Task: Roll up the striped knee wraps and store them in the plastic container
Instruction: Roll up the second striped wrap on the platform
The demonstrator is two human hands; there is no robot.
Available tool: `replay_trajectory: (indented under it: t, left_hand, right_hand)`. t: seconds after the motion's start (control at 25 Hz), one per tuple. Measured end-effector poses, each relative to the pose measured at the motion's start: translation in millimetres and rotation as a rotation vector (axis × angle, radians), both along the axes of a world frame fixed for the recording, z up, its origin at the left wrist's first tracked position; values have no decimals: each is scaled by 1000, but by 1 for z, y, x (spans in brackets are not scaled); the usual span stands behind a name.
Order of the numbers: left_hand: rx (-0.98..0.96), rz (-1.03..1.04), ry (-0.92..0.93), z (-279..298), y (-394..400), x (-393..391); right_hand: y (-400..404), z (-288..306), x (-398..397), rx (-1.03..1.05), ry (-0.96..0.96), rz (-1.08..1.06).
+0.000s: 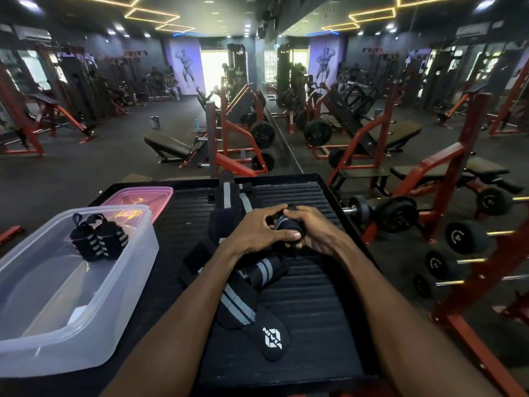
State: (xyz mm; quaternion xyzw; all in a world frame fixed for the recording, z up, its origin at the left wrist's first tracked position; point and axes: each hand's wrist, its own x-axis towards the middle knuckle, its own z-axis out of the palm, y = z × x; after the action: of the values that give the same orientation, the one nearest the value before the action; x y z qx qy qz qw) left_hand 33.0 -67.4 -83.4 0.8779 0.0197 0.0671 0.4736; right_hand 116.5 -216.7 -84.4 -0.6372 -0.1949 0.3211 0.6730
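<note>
Gripping black grey-striped wrap (289,224), both hands (257,230)

Left hand (254,230) and right hand (312,227) together, fingers curled.

Black wraps (240,299) w/ grey stripes, clear container (120,270), pink lid (160,196), black ribbed platform (309,296).

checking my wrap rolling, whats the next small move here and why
Probably keep turning the roll toward you: both the left hand and right hand grip it, and its loose tail lies unrolled on the table, so it isn't ready for the container.
</note>
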Motion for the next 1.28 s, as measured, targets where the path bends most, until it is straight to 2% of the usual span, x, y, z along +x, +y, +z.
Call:
replay_trajectory:
  t: [0.12, 0.24, 0.36, 0.4, 0.48, 0.56, 0.64, 0.76, 0.84, 0.88, 0.96, 1.04, 1.12, 1.16, 1.28]
  left_hand:
    - [17, -35, 44, 2, -2, -1]
    - [71, -9, 64, 6, -4, -4]
    - [272, 113, 0, 23, 1, -8]
    - [358, 111, 45, 31, 4, -12]
    - [473, 26, 250, 43, 7, -22]
    - [537, -73, 458, 49, 4, -35]
    - [610, -144, 566, 49, -1, -45]
    - [612, -196, 545, 44, -3, -51]
    - [565, -192, 446, 47, -1, -55]
    - [533, -182, 400, 52, -1, -57]
    - [424, -135, 360, 62, 5, -60]
    - [352, -85, 346, 73, 10, -63]
    - [391, -39, 298, 80, 16, -66]
    - [389, -12, 276, 81, 18, -67]
    - [184, 48, 301, 76, 23, -70]
  right_hand:
    - [-1, -1, 1, -87, -54, -31]
    - [-6, -7, 12, -408, -426, -234]
    - [-19, -13, 22, -672, -688, -353]
    - [-22, -15, 25, -730, -708, -344]
    - [-24, -16, 29, -802, -677, -333]
    - [-25, -14, 30, -828, -633, -343]
    - [-25, -10, 29, -847, -641, -382]
    - [-24, -3, 24, -788, -804, -539]
    - [-18, 7, 16, -525, -863, -609]
    - [-16, 14, 11, -338, -755, -538]
    - [-10, 25, -5, -24, -388, -168]
    - [-5, 26, -18, 42, -196, 191]
    - [3, 20, -27, -27, -201, 378]
    - [6, 17, -30, -68, -227, 397]
    - [9, 11, -30, -142, -298, 354]
